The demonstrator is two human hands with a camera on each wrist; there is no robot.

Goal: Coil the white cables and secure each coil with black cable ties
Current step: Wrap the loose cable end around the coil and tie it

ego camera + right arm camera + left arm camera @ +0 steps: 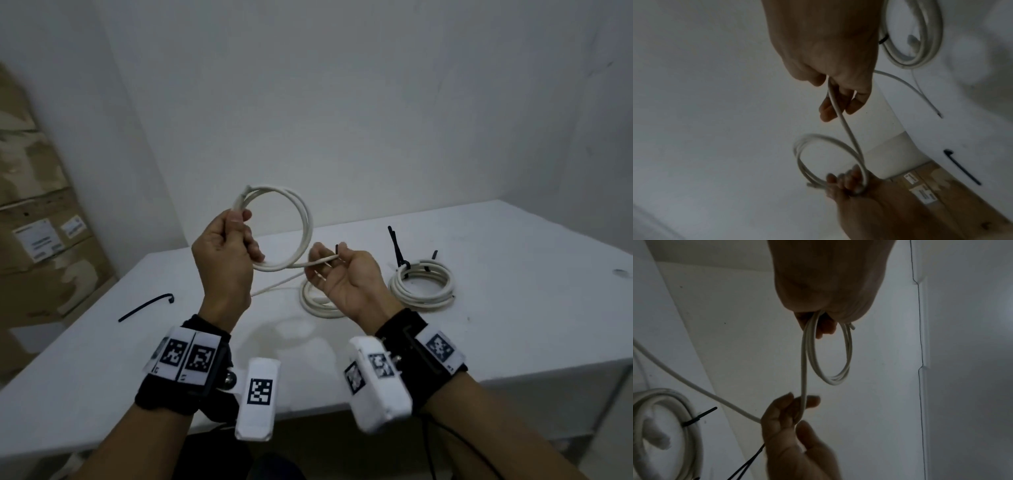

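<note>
My left hand (239, 236) is raised above the table and grips a small coil of white cable (303, 219), a couple of loops wide. The same coil (838, 369) hangs from that hand (828, 288) in the left wrist view. One strand (308, 264) runs from the coil to my right hand (327, 265), which pinches it between thumb and fingers (793, 410). A black cable tie tip (337, 249) sticks up from the right hand. Below that hand more white cable (315, 303) lies looped on the table. In the right wrist view the strand (846, 129) leads down to the coil (803, 155).
A finished white coil (421, 284) bound with black ties (397, 251) lies on the white table (513, 325) to the right. One loose black tie (147, 306) lies at the left. Cardboard boxes (34, 222) stand beyond the table's left edge, with a white wall behind.
</note>
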